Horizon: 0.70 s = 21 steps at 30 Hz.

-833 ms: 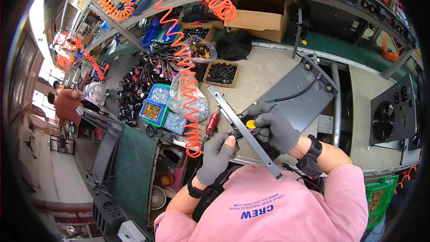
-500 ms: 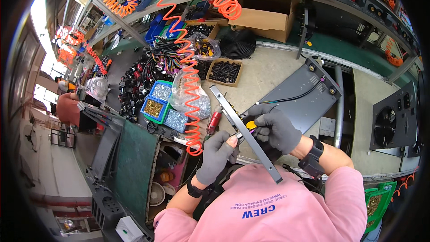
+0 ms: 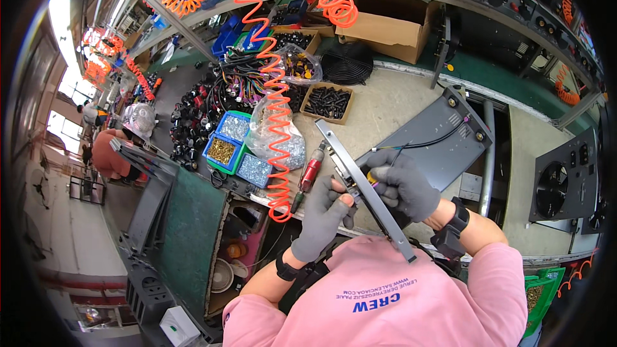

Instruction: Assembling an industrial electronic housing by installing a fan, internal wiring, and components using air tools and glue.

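Observation:
A grey metal panel [image 3: 369, 186], seen nearly edge-on, slants between my hands, its lower end close to my pink shirt. My left hand [image 3: 321, 215], in a grey glove with a bare thumb tip, is closed on the panel's left side, where small fittings [image 3: 351, 183] show. On the other side my gloved right hand [image 3: 406, 186] is closed around a small yellow round part [image 3: 371, 178], held against the panel and partly hidden by the fingers. A red power screwdriver [image 3: 311, 172] lies on the bench left of the panel.
Beyond lie a box of black parts [image 3: 328, 101], blue bins of screws [image 3: 254, 169], a clear plastic bag [image 3: 289, 143] and cable bundles. A large grey sheet-metal plate [image 3: 430, 138] rests to the right. Orange coiled hoses [image 3: 277, 135] hang over the bench. Another person [image 3: 110, 154] bends at far left.
Both hands and the panel have shifted slightly to the right in the picture. The yellow part, plainly visible before, is now mostly covered by my right fingers and the panel.

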Motion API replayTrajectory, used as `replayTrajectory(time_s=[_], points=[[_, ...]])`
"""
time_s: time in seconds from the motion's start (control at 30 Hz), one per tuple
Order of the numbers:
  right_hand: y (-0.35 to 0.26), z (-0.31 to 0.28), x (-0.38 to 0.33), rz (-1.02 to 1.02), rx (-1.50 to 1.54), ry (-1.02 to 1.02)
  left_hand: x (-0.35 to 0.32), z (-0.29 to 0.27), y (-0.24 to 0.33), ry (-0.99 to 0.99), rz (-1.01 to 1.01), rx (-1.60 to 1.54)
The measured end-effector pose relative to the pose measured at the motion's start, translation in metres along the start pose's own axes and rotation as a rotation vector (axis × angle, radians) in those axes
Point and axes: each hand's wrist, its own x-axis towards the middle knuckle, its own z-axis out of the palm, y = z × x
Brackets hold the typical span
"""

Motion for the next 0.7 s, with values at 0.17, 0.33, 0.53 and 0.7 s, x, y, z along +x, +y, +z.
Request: replayTrajectory(time_s=[0.17, 0.33, 0.53, 0.7], points=[[-0.002, -0.013, -0.008, -0.110, -0.063, 0.064, 0.001, -0.004, -0.012, -0.029, 0.009, 0.045], [-0.003, -0.049, -0.002, -0.221, -0.330, -0.083, 0.004, 0.008, -0.001, -0.089, 0.157, 0.152], [-0.001, -0.259, 0.037, -0.451, -1.330, 0.822, 0.003, 0.013, 0.018, -0.122, 0.179, 0.255], [-0.026, -0.356, 0.014, -0.062, -1.457, 1.373, 0.005, 0.024, 0.028, -0.068, 0.065, 0.329]])
